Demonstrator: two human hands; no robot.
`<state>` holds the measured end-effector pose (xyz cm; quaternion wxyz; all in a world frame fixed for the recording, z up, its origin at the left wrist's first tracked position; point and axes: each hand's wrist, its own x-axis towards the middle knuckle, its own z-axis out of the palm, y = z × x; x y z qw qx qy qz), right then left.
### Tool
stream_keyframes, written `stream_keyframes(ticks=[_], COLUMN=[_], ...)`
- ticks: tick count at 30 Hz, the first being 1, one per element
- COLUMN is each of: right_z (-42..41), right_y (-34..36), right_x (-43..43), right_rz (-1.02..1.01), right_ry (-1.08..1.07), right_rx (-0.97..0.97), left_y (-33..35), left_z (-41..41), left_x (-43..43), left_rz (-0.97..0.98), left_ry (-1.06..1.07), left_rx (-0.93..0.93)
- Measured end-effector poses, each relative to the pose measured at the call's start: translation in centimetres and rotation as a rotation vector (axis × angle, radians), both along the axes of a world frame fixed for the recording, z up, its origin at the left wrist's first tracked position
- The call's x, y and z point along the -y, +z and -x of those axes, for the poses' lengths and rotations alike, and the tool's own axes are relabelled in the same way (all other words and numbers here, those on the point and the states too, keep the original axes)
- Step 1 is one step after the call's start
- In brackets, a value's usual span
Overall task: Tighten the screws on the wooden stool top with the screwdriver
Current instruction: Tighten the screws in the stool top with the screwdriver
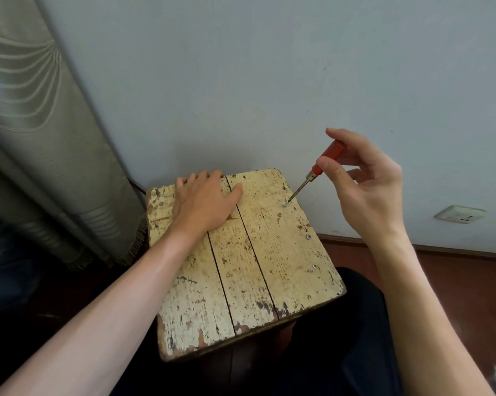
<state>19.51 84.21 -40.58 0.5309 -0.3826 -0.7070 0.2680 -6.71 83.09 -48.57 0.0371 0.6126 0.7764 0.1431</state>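
The screwdriver point(327, 157) is pinched in the right grip point(367, 192). The chipped stool point(269, 252), beside a wall point(241, 81), is pressed by the spread left grip point(204, 201).

Your stool top point(258, 252) is rough wood, its cream paint chipped and matt. Your screwdriver point(315, 174) has a glossy red plastic handle and metal shaft. The curtain point(41, 138) is ribbed, faintly shiny cloth.
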Motion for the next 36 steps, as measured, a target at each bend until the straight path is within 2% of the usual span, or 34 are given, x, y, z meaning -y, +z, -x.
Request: stream_keyframes(ticks=[8,19,26,36], right_z=[-1.4,-0.8,-2.0,-0.9], right_y=[0.0,-0.3,0.4,0.4], right_x=[-0.6,-0.4,-0.8,-0.2], right_rz=[0.009,-0.006,0.017,0.005], right_ry=[0.149,0.036,0.209,0.022], right_rx=[0.053,0.033,0.061,0.032], left_y=[0.1,0.0,-0.1,-0.2], left_z=[0.0,0.1,0.1,0.1], left_x=[0.1,-0.1,-0.1,-0.1], left_rz=[-0.005,0.0,0.003,0.008], left_ry=[-0.006,-0.001,-0.002,-0.002], left_rx=[0.012,0.005,0.004,-0.012])
